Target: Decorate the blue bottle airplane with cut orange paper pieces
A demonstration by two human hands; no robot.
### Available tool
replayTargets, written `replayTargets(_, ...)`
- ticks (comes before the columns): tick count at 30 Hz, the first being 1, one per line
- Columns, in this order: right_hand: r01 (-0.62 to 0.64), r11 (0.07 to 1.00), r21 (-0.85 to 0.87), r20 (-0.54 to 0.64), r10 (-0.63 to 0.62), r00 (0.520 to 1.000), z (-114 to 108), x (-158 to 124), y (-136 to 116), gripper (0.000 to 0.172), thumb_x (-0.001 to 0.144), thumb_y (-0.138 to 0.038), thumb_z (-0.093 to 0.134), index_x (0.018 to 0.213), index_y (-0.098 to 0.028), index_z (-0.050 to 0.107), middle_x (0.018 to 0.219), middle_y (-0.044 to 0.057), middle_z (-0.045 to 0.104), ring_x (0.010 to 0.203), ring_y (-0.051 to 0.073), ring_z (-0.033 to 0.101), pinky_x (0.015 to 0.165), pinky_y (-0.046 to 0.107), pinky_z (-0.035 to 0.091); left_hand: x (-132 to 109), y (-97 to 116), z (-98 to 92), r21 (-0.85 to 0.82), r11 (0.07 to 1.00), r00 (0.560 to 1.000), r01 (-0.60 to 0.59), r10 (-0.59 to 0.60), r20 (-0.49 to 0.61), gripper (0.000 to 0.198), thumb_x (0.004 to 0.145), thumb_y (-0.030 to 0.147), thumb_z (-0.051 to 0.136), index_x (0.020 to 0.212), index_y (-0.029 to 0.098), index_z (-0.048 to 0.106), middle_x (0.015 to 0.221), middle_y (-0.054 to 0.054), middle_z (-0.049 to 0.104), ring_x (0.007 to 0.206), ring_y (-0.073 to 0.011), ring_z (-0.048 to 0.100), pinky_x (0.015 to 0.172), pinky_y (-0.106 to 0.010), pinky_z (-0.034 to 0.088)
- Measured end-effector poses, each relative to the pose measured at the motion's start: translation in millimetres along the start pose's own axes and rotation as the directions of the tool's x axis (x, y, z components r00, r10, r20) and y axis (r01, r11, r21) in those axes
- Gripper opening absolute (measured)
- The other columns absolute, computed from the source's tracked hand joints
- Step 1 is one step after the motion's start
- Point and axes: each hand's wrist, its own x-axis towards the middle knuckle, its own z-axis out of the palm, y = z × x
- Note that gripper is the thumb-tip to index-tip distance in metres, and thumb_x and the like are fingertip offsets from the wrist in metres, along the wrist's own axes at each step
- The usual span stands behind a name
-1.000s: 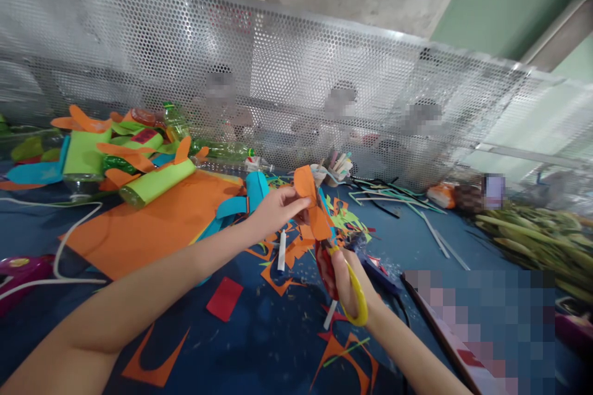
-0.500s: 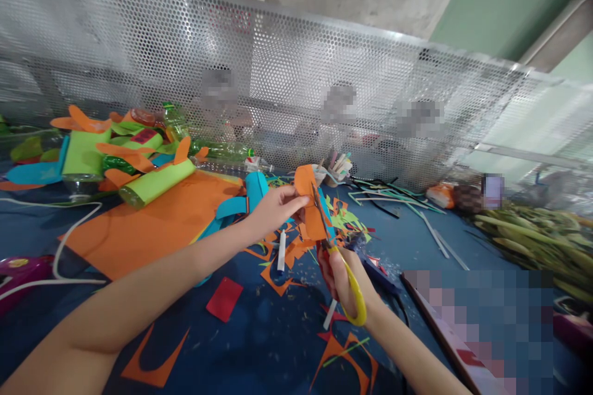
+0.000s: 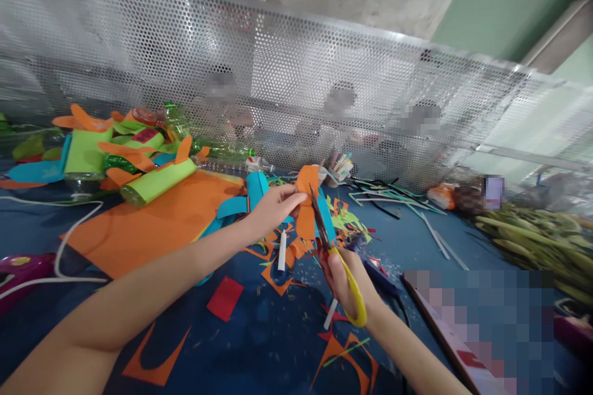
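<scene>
My left hand (image 3: 282, 203) pinches an orange paper piece (image 3: 306, 222) by its left edge, thumb on the near face. In my right hand (image 3: 341, 271) is a pair of scissors (image 3: 354, 296) with yellow handles. Their dark blades reach up along the right side of the orange piece, close to or touching it. Behind the blades shows some blue paper (image 3: 325, 216). Below the hands lie a white marker (image 3: 282, 251), orange paper scraps (image 3: 278, 281) and a red paper square (image 3: 225, 298).
Paper-wrapped bottles (image 3: 160, 182) and a large orange sheet (image 3: 152, 222) lie at the left. A purple glue gun (image 3: 28, 268) sits at the left edge. Pens stand in a cup (image 3: 336, 176). A perforated metal screen (image 3: 287, 74) runs behind; people are beyond it.
The scissor blades have shifted slightly and now angle across the orange piece's right edge. Less orange paper shows to the right of them. The left hand has barely moved.
</scene>
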Motion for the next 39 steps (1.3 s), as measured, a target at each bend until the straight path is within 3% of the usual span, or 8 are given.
replayTargets(9,0.049,0.996,-0.077,-0.03,-0.052,0.998,0,1,1,0.051,0.087,-0.062,0.023,0.058,-0.021,0.035,0.048,-0.003,0.038,0.044,0.01,0.033,0.043,0.024,0.025,0,-2,-2.6,0.017,1.0,1.0,0.005,-0.005,0.002,0.024,0.084,0.035,0.048,0.073,0.016,0.059,0.062,0.0,0.055,0.059,-0.0124,0.053,0.056,-0.025,0.041)
replayTargets(13,0.062,0.992,-0.11,-0.031,-0.066,0.997,0,2,2,0.051,0.087,-0.062,0.024,0.059,-0.021,0.037,0.047,-0.002,0.039,0.043,0.011,0.035,0.043,0.025,0.026,0,-1,-1.5,-0.061,0.998,1.0,0.01,-0.009,0.013,0.022,0.084,0.032,0.048,0.08,0.015,0.061,0.071,-0.002,0.061,0.066,-0.0137,0.057,0.062,-0.026,0.045)
replayTargets(17,0.078,0.993,-0.087,0.038,-0.075,0.996,-1,1,0,0.054,0.089,-0.06,0.021,0.058,-0.021,0.043,0.048,0.002,0.051,0.044,0.014,0.048,0.046,0.025,0.037,1,-3,-0.8,-0.126,0.992,0.999,-0.029,0.032,0.024,0.019,0.083,0.03,0.051,0.088,0.014,0.061,0.082,-0.004,0.063,0.076,-0.0151,0.059,0.072,-0.03,0.047)
replayTargets(20,0.095,0.994,-0.056,0.086,-0.09,0.992,1,0,1,0.06,0.091,-0.057,0.019,0.064,-0.019,0.056,0.064,0.008,0.064,0.059,0.018,0.061,0.059,0.027,0.046,2,-6,-0.9,-0.034,0.999,1.0,-0.026,0.027,0.01,0.021,0.083,0.032,0.052,0.084,0.013,0.061,0.08,-0.004,0.063,0.076,-0.0162,0.059,0.071,-0.03,0.047)
replayTargets(24,0.061,0.998,0.019,0.082,-0.062,0.995,6,0,10,0.059,0.091,-0.056,0.02,0.078,-0.019,0.064,0.078,0.009,0.07,0.072,0.02,0.065,0.068,0.028,0.05,0,-9,1.1,0.045,0.997,0.998,-0.059,0.059,0.005,0.021,0.082,0.032,0.054,0.076,0.014,0.061,0.075,-0.002,0.062,0.074,-0.0151,0.058,0.068,-0.028,0.046)
replayTargets(31,0.001,0.984,0.178,0.094,-0.018,0.995,11,1,17,0.066,0.091,-0.059,0.019,0.081,-0.017,0.069,0.081,0.013,0.07,0.074,0.023,0.067,0.071,0.032,0.052,-4,-11,7.7,-0.084,0.995,0.997,0.045,-0.039,0.064,0.02,0.08,0.031,0.057,0.073,0.012,0.058,0.061,-0.001,0.059,0.057,-0.0119,0.058,0.058,-0.026,0.048)
replayTargets(39,0.03,0.995,0.1,0.07,-0.038,0.997,8,1,15,0.063,0.09,-0.058,0.02,0.08,-0.019,0.069,0.079,0.011,0.07,0.075,0.022,0.065,0.071,0.031,0.051,-4,-6,8.3,-0.097,0.995,0.998,0.036,-0.03,0.063,0.016,0.081,0.025,0.056,0.071,0.012,0.058,0.059,0.0,0.058,0.055,-0.0099,0.056,0.056,-0.024,0.047)
